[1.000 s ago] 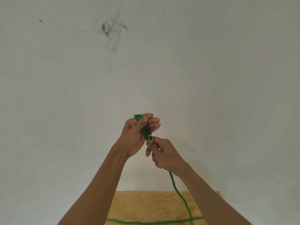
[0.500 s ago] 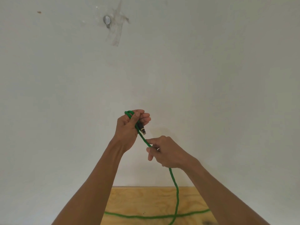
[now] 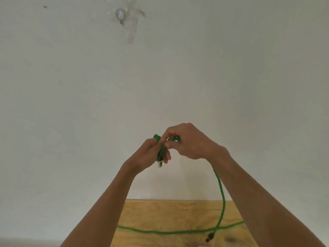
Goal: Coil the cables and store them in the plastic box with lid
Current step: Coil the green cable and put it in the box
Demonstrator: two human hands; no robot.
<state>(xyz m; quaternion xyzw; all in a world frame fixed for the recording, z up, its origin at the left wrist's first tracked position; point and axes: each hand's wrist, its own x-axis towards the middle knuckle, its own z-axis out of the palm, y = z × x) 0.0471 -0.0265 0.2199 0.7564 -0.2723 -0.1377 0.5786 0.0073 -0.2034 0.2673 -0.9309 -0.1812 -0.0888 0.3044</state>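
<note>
A: What has just changed?

B: A moment ago the right hand (image 3: 191, 142) was low, below the left hand (image 3: 151, 154), sliding down the green cable (image 3: 221, 196). Now it has come up level with the left and is laying a fresh turn over it, thumb and forefinger pinched on the strand.

A: And the left?

B: Closed around the small bundle of turns, with the plug end (image 3: 160, 164) hanging out just below its fingers. I judge this is only an early loop of the coil.

A: Why early?

B: Most of the cable is still loose. From the right hand it drops in a long arc to the bench (image 3: 178, 209), and another stretch lies across the bench from its left edge toward the right edge. The two stretches cross near the front, beside a dark connector (image 3: 210, 237).

A: Could that crossing snag?

B: Possibly; the hanging part may drag the lying part as it is drawn up.

A: Where is the plastic box?

B: Not in view, nor its lid. Behind the hands there is only a pale wall (image 3: 71, 104) with a small round fitting (image 3: 120, 15) high up, well clear of the work.
</note>
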